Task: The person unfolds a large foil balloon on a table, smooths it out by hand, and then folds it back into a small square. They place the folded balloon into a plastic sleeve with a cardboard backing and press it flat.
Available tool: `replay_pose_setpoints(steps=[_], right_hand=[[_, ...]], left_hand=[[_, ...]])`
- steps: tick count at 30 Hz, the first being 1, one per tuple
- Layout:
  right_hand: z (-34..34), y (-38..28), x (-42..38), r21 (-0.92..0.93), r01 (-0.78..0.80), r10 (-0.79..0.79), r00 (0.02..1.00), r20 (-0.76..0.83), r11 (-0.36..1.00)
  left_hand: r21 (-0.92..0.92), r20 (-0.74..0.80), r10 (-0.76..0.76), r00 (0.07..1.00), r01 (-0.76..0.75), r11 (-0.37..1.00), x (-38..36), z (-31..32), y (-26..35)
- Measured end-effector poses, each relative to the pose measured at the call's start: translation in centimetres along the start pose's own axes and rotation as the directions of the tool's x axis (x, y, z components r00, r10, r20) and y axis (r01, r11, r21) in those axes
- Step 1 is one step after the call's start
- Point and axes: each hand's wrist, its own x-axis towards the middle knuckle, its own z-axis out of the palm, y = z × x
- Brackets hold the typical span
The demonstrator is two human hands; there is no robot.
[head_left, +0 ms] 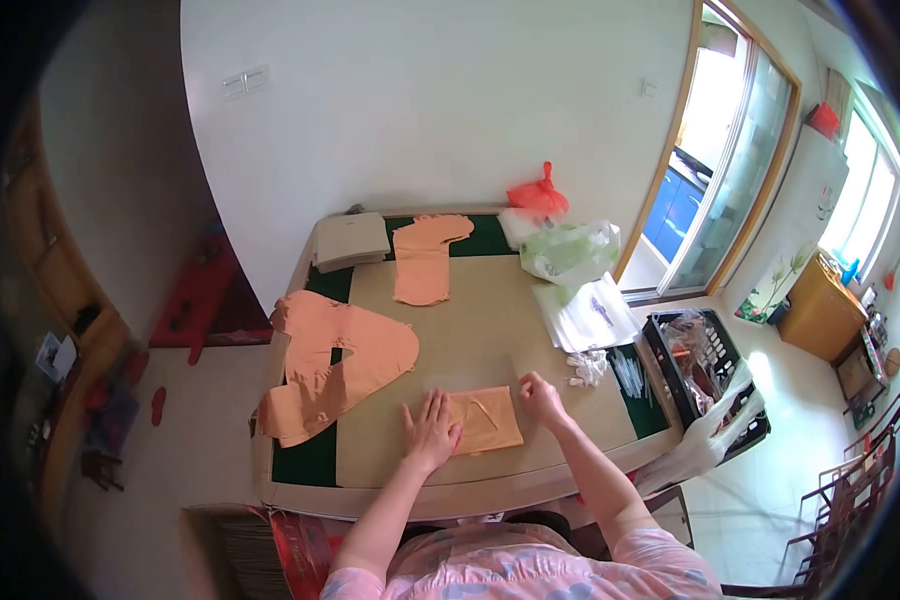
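Note:
A folded orange cloth piece (490, 425) lies flat on the brown board (470, 330) at the table's near side, with a crease line across its top. My left hand (430, 432) rests palm down on its left edge, fingers stretched out. Just past its right edge, my right hand (543, 400) is closed with the fingers curled in. Whatever it pinches, if anything, is too small to make out. A large orange cloth piece (370, 340) spreads loosely to the left, beside a narrower one (310, 405). Another, mitten-shaped orange cloth (423, 270) lies farther back.
Grey-brown sheets (352, 240) are stacked at the back left. Toward the back right are a red plastic bag (538, 196), a pale green bag (570, 252), white plastic sheets (592, 315) and a crumpled white bundle (588, 369). A black crate (752, 432) stands by the right edge.

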Motion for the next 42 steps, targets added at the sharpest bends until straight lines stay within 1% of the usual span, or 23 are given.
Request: replay_pose_setpoints(steps=[3, 4, 7, 8, 11, 14, 17, 18, 20, 23, 26, 29, 32, 35, 38, 41, 42], right_hand=[[-0.5, -1.6, -2.3, 0.032, -0.036, 0.034, 0.998, 0.056, 0.999], [-1.7, -4.1, -3.4, -0.035, -0.015, 0.013, 0.998, -0.054, 0.999], [-0.7, -2.5, -3.1, -0.056, 0.054, -0.061, 0.99, -0.125, 0.997], [-0.3, -2.2, -3.1, -0.103, 0.08, -0.093, 0.988, -0.122, 0.991], [-0.2, -2.9, -2.5, -0.044, 0.097, -0.099, 0.994, -0.036, 0.994], [0.0, -3.4, -1.9, -0.093, 0.113, -0.115, 0.993, -0.019, 0.989], [0.5, -3.2, -1.0, -0.166, 0.162, -0.173, 0.983, -0.059, 0.973], [0.3, -3.9, -1.0, -0.179, 0.268, -0.278, 0.96, -0.031, 0.947], [0.0, -5.5, -1.3, -0.194, 0.468, -0.471, 0.882, 0.03, 0.862], [1.0, -5.2, -1.1, -0.28, 0.529, -0.499, 0.848, 0.177, 0.801], [1.5, -4.7, -0.4, -0.216, 0.546, -0.517, 0.837, 0.181, 0.809], [1.8, -4.5, 0.4, -0.191, 0.581, -0.558, 0.814, 0.162, 0.792], [2.3, -3.9, 1.1, -0.156, 0.592, -0.573, 0.805, 0.15, 0.791], [2.0, -4.4, 1.4, -0.186, 0.581, -0.558, 0.814, 0.163, 0.793], [2.0, -4.1, 1.2, -0.21, 0.596, -0.576, 0.803, 0.151, 0.775], [1.8, -4.2, 1.0, -0.202, 0.579, -0.562, 0.815, 0.138, 0.79], [1.6, -4.3, 1.1, -0.209, 0.579, -0.56, 0.815, 0.149, 0.788]], left_hand=[[-0.017, 0.015, -0.006, 1.0, 0.006, 1.0, -0.5, 0.2, 0.4], [-0.032, 0.014, -0.011, 1.0, 0.011, 0.999, -0.4, 0.3, 0.4], [-0.055, 0.007, -0.011, 1.0, 0.011, 0.998, 0.0, 0.6, 0.4], [-0.058, 0.011, -0.008, 1.0, 0.009, 0.998, -0.1, 0.7, 0.3], [-0.066, 0.011, 0.006, 1.0, -0.005, 0.998, 0.0, 0.5, 0.3], [-0.067, -0.006, -0.015, 1.0, 0.015, 0.998, 0.6, 0.9, -0.1], [-0.044, -0.008, -0.027, 1.0, 0.026, 0.999, 1.1, 0.6, 0.1], [-0.045, -0.004, -0.029, 1.0, 0.029, 0.999, 1.2, 0.3, 0.2], [-0.05, 0.008, -0.034, 0.999, 0.035, 0.998, 0.9, -0.3, 0.4], [-0.067, -0.128, -0.174, 0.976, 0.166, 0.984, 0.7, 1.2, -0.5], [-0.144, -0.09, -0.133, 0.987, 0.119, 0.982, 0.1, 0.3, -1.0], [-0.099, -0.074, -0.031, 0.997, 0.024, 0.995, 0.2, 0.1, -1.1], [-0.101, -0.053, -0.033, 0.998, 0.027, 0.994, 0.3, -0.3, -1.0], [-0.12, -0.062, -0.029, 0.998, 0.022, 0.992, 0.2, -0.4, -0.9], [-0.111, -0.145, -0.036, 0.989, 0.02, 0.994, 0.5, 0.1, -1.0], [-0.136, -0.233, -0.091, 0.968, 0.061, 0.989, 0.9, 0.1, -0.1], [-0.195, -0.231, -0.138, 0.963, 0.093, 0.976, 1.2, -0.1, 0.3]])
